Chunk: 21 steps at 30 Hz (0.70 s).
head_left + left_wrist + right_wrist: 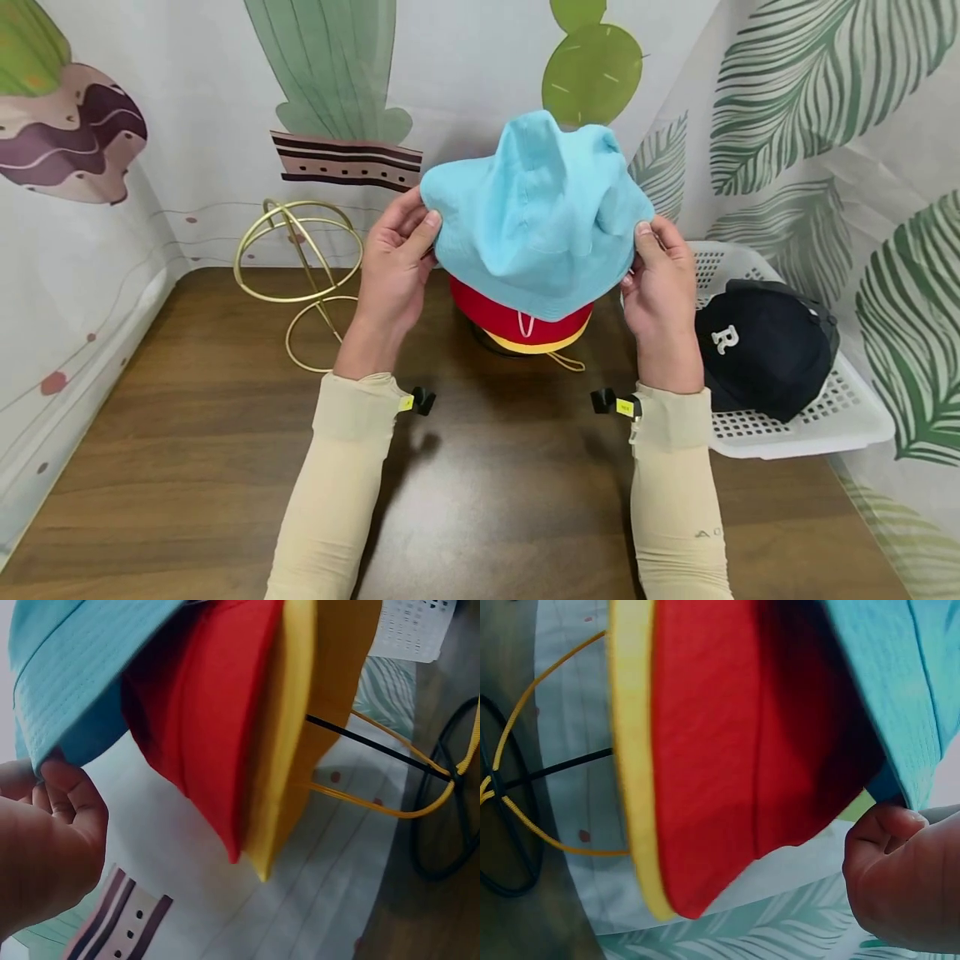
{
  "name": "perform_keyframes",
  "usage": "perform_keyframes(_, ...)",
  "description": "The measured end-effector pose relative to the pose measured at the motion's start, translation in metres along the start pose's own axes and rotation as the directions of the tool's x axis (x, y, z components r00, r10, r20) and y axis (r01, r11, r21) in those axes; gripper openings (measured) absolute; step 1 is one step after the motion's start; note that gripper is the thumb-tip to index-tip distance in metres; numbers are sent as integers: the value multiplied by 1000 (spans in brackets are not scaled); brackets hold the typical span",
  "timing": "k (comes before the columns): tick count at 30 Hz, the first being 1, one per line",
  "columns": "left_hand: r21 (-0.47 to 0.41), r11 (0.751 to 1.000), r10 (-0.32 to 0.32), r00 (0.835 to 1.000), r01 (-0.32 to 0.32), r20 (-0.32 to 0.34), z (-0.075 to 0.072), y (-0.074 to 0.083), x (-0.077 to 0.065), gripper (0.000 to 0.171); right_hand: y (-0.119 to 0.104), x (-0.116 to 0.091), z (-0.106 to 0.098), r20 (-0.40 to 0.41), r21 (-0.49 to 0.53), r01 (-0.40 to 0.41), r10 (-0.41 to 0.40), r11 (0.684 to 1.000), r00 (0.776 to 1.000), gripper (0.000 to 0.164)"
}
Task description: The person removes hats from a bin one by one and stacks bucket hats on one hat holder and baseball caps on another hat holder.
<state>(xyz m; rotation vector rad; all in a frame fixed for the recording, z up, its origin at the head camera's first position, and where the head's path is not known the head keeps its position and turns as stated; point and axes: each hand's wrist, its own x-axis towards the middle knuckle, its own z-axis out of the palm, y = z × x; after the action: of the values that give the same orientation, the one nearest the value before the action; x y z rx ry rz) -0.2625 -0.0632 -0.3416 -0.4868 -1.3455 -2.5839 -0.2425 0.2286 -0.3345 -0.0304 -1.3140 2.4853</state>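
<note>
A light blue bucket hat [532, 217] is held up by its brim between both hands. My left hand [397, 258] pinches the brim's left side, thumb on top. At the opposite side my right hand [662, 275] pinches it the same way. Under the blue hat sits a red bucket hat [210, 697], its crown partly covered. Below that shows a yellow hat [289, 750] with a hanging yellow cord [367, 806]. A black wire stand [555, 769] holds the red and yellow hats up; its top is hidden inside them.
To the left stands an unoccupied gold wire hat stand [300, 275]. At the right a white perforated basket [847, 417] holds a black cap [772, 350] with a letter R. The wooden table [495, 500] meets a patterned cloth backdrop [480, 75] behind.
</note>
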Motion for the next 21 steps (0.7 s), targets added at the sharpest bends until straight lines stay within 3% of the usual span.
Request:
perform_keyframes(8, 22, 996, -84, 995, 86, -58, -4, -13, 4, 31, 13, 7, -1, -52, -84, -29, 24, 996, 998, 13)
perform_keyframes(21, 9, 975, -219, 970, 221, -106, -9, -27, 6, 20, 27, 15, -8, -128, -97, -149, 136, 984, 982, 9)
